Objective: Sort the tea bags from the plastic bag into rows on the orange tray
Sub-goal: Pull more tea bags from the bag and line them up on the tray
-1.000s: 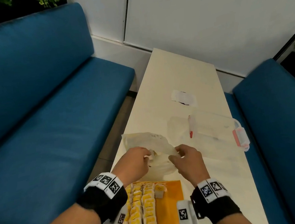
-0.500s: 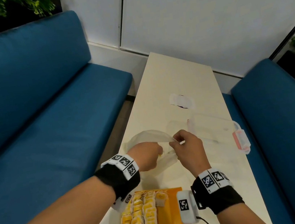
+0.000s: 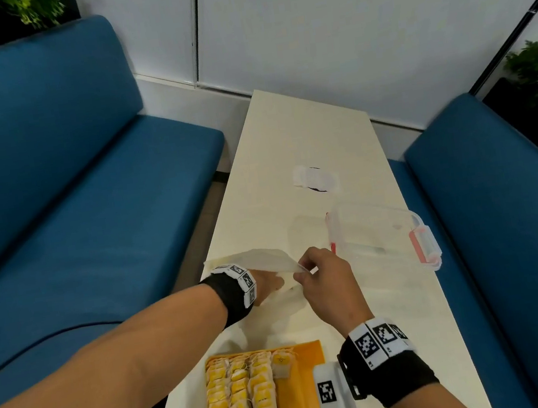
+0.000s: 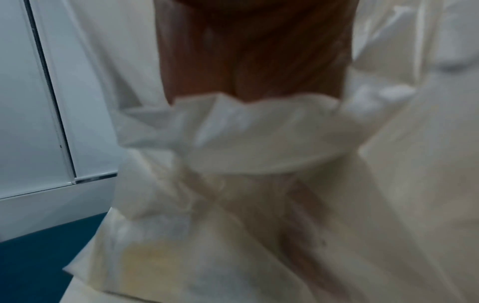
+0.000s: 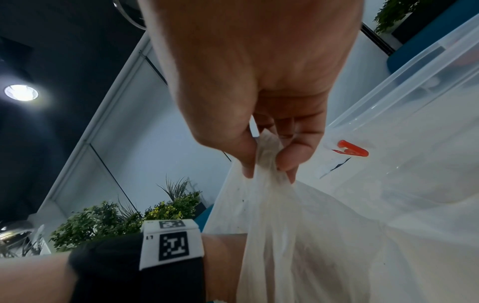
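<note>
Plastic bag [image 3: 261, 260] rim in right hand [image 3: 327, 282] grip, left hand [image 3: 267, 285] inside.

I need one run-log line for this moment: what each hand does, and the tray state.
left hand: reaching inside plastic bag | right hand: pinches bag rim | orange tray: tea bags in rows, right part bare

Your head camera looks down the table [image 3: 303, 136] from above; both wrist cameras sit close, sharing the plastic bag [image 3: 261, 260] with it.
</note>
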The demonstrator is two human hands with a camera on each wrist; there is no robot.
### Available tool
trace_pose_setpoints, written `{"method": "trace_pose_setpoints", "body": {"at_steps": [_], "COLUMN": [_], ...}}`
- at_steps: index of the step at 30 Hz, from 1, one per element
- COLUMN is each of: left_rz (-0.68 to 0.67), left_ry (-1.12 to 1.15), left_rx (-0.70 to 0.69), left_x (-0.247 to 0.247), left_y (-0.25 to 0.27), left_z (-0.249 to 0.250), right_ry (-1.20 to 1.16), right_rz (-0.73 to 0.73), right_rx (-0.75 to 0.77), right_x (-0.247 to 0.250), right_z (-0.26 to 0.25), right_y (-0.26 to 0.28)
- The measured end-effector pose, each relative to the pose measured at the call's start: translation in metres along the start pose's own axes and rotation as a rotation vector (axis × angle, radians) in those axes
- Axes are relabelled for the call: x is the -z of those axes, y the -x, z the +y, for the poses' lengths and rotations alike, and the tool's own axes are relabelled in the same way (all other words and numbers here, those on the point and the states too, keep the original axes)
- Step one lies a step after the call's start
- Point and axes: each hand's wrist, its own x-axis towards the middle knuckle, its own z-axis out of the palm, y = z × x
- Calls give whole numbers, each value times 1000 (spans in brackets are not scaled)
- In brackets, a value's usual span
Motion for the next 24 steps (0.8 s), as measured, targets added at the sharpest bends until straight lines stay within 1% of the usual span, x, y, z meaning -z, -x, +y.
{"method": "trace_pose_setpoints", "body": {"at_steps": [1,2,3,4,7,12,13,17,19,24], "left_rz": [14,59,73,111,45,148,170,179,188,160], "left_ry": [-6,6,47,84,150,302,342,411,407,268], "left_rx": [2,4,36,38,72,151,146,140,151,88], "left_x": [3,4,7,3,3,-1,-3,-6,-11,-14], "left_y": [-1,-2,-1,-7,-1,-3,-6,-1,-1,5], "left_z": [2,4,6,6,8,5,3,-1,-3,-1], "right_ry": [-3,-4,-1,5,12,-10,-11,-15,-24,-65], "right_rz": [-2,-5,-9,-12,-25,-17,-15,-11,-8,-3], "right_rx": [-7,-12,-16,-17,-19,-33,-35,-42,-49,-79], "right_x": [1,2,2,3,3,2,2,0,0,-5], "right_z": [0,0,1,1,1,0,0,0,0,-1], "right_y": [1,2,2,3,4,3,2,0,-1,0]}}
